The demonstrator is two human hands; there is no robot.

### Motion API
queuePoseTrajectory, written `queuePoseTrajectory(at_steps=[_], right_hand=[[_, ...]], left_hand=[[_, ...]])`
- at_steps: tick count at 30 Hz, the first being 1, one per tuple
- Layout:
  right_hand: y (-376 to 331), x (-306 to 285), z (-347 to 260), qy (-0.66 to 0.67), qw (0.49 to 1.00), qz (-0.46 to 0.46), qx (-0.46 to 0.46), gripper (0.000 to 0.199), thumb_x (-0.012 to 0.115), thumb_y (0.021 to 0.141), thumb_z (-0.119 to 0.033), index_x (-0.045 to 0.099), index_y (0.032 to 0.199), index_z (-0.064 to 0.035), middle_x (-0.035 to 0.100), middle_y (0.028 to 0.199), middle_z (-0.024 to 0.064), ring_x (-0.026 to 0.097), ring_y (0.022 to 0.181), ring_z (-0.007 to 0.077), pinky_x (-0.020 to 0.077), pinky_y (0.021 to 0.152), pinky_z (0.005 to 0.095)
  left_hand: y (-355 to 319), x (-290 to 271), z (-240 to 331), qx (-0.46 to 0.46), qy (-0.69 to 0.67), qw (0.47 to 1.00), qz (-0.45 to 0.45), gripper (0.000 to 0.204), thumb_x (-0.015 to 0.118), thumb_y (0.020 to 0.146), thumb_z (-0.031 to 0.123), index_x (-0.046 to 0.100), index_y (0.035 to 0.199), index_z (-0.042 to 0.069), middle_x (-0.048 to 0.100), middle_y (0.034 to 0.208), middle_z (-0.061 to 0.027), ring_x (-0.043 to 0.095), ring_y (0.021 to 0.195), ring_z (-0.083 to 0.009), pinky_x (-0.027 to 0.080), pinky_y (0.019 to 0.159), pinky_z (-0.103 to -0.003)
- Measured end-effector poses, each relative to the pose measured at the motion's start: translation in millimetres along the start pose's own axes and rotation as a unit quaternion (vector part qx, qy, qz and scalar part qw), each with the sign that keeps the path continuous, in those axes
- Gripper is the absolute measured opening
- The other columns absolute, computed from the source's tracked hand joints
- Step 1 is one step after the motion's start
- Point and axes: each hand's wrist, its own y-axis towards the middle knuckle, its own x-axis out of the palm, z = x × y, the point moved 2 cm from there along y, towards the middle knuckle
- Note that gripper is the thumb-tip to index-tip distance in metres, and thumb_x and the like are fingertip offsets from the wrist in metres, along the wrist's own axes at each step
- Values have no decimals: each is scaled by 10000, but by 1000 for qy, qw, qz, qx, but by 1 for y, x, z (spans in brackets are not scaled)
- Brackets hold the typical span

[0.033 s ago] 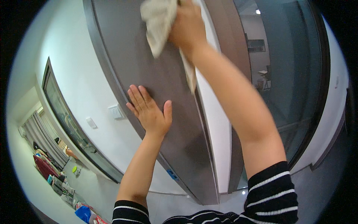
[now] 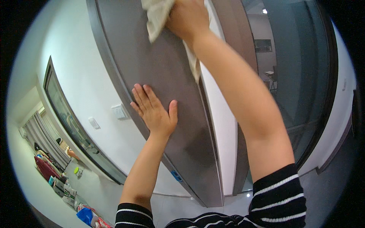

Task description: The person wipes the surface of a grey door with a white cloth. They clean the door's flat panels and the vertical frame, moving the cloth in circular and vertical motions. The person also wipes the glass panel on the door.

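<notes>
A tall grey-brown door panel (image 2: 156,64) stands in front of me, tilted in the wide view. My left hand (image 2: 155,114) lies flat on its face near the left edge, fingers stretched and thumb apart. Higher up, at the top of the picture, my right hand (image 2: 189,19) grips a cream cloth (image 2: 156,19) against the panel. One part of the cloth hangs left of the hand, and another strip dangles below the wrist along the panel's right edge. The fingertips of the right hand are partly cut off or hidden.
White light switches (image 2: 120,112) sit on the wall left of the panel. Dark glass doors (image 2: 300,76) stand at the right. Farther left are a framed glass door (image 2: 72,117), a grey curtain (image 2: 45,138) and bags, one blue (image 2: 85,216), on the floor.
My right hand has shifted slightly up and left with the cloth, so more of the cloth leaves the top of the picture. My left hand stays flat on the panel.
</notes>
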Motion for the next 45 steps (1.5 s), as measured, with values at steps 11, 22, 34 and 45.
queuePoseTrajectory(at_steps=[11, 22, 34, 45], right_hand=[[-227, -83, -80, 5, 957, -169, -235, 324, 580, 757, -247, 688, 1035, -120, 497, 1286, 25, 449, 1226, 340, 412, 853, 547], [-109, -44, -41, -74, 910, -308, -269, 476, 612, 791, -287, 573, 1265, -285, 490, 1382, 51, 546, 1166, 277, 494, 871, 464], [-304, -78, -152, 120, 759, -423, -480, 281, 590, 780, -284, 719, 1002, -169, 533, 1269, 18, 402, 1296, 295, 356, 1020, 616], [-79, 61, -163, -10, 945, -207, -252, 362, 693, 689, -312, 703, 1046, -258, 509, 1323, -35, 439, 1215, 313, 402, 905, 542]], left_hand=[[-99, -11, -21, 54, 32, 985, -161, 844, 478, 876, 532, 241, 1475, -12, 155, 1540, -273, 101, 1443, -430, 5, 1156, -519], [-94, -55, -74, -2, -79, 995, -63, 759, 663, 818, 332, 360, 1424, -9, 278, 1506, -252, 244, 1398, -443, 6, 1115, -611], [-178, 30, -112, -361, -337, 869, -34, 536, 369, 1012, 423, 473, 1300, -17, 624, 1113, -241, 617, 1017, -359, 472, 877, -401], [-199, 31, -119, -342, -467, 814, -46, 592, 381, 997, 467, 477, 1314, -23, 590, 1205, -215, 553, 1127, -347, 408, 972, -380]])
